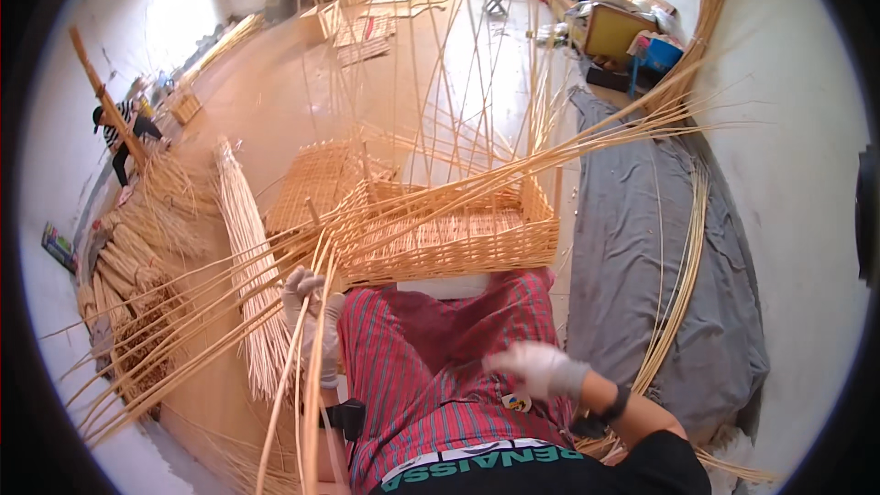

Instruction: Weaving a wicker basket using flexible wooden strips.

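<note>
A rectangular wicker basket (440, 259) with a woven base and low walls rests before me at my knees. Tall upright stakes rise from its edges. At its near left corner my left hand (302, 298), in a pale glove, has its fingers curled around wicker rods (314, 348) that run down past my forearm. A long bundle of rods (568, 154) lies slantwise across the basket and fans out to both sides. Above my lap is my right hand (541, 368), also gloved, apart from the basket. Motion blurs its fingers, and I see nothing clearly in them.
Left of the basket lies a pale bundle of rods (247, 266), with more bundles (128, 302) along the wall. A grey cloth (623, 247) bearing thin rods spreads on the right. Another person (119, 142) sits at far left. A woven panel (307, 183) stands behind the basket.
</note>
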Demonstrator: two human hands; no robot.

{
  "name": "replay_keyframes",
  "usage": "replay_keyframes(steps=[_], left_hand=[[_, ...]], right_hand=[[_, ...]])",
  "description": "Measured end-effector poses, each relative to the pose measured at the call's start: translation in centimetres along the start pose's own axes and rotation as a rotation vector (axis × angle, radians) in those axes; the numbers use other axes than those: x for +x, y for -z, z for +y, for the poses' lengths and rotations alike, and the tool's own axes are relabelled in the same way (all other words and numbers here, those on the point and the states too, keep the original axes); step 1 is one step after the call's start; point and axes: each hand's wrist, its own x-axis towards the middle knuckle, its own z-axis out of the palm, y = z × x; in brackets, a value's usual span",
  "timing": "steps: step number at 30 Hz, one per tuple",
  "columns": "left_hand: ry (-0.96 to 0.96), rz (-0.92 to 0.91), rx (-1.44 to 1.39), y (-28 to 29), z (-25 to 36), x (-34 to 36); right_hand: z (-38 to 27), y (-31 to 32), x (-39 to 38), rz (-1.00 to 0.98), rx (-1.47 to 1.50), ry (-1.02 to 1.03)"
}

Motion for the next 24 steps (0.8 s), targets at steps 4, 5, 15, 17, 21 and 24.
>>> replay_keyframes(steps=[4,5,15,17,21,24], left_hand=[[0.162,0.091,-0.276,0.7,-2.8,-2.0],[0.268,0.093,-0.342,0.9,-4.5,-3.0],[0.938,-0.844,-0.392,-3.1,-3.2,-12.1],[1.078,-0.863,-0.485,-4.1,-3.0,-12.0],[0.854,-0.794,-0.432,-5.4,-5.3,-14.0],[0.939,-0.944,-0.39,-1.4,-11.3,-17.1]], right_hand=[[-2.8,-5.6,-2.2,-0.167,-0.256,-0.186],[-2.9,-5.7,-2.0,-0.171,-0.256,-0.185],[-0.9,-0.5,4.4,0.497,1.127,-0.142],[-0.8,-1.6,6.3,0.55,0.953,-0.141],[-2.8,-4.9,8.4,0.518,0.863,-0.16],[-5.7,-5.5,9.5,0.434,0.683,-0.17]])
